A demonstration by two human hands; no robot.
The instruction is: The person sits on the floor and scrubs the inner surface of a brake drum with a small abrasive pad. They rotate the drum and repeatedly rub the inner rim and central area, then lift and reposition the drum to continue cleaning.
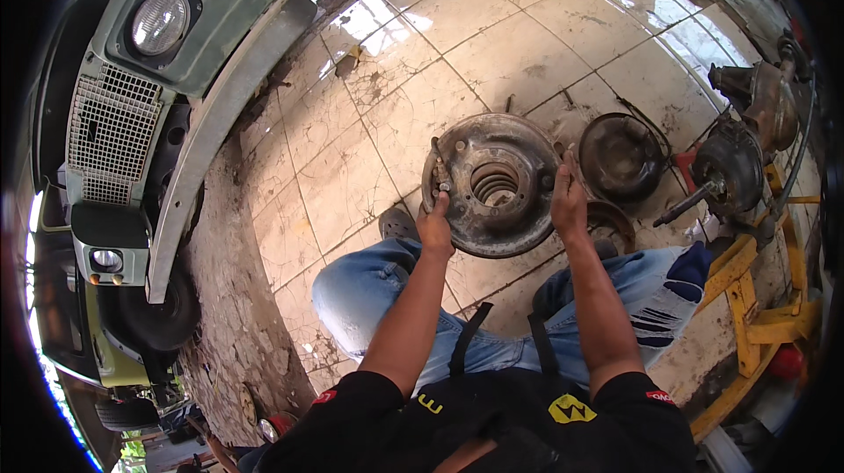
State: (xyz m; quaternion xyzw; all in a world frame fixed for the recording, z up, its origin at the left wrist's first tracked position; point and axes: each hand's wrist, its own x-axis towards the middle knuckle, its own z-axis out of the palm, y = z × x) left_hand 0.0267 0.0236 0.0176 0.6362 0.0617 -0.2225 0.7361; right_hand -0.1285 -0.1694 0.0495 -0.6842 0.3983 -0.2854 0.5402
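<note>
A large, round, rusty brake backing plate is between my hands, in front of my knees. It has a wide central hole with smaller holes around it, and coil-like rings show through the middle. My left hand is closed on its lower left rim, thumb beside a small metal fitting on the plate. Against the right rim lies my right hand, its fingers reaching up along the edge and steadying the plate. The fingertips behind the rim are hidden. Whether the plate touches the floor I cannot tell.
Right of the plate lie a dark round drum and a smaller rusty round part. Farther right, an axle assembly stands by a yellow metal frame. A vehicle's front with a curved bumper fills the left. Tiled floor lies between.
</note>
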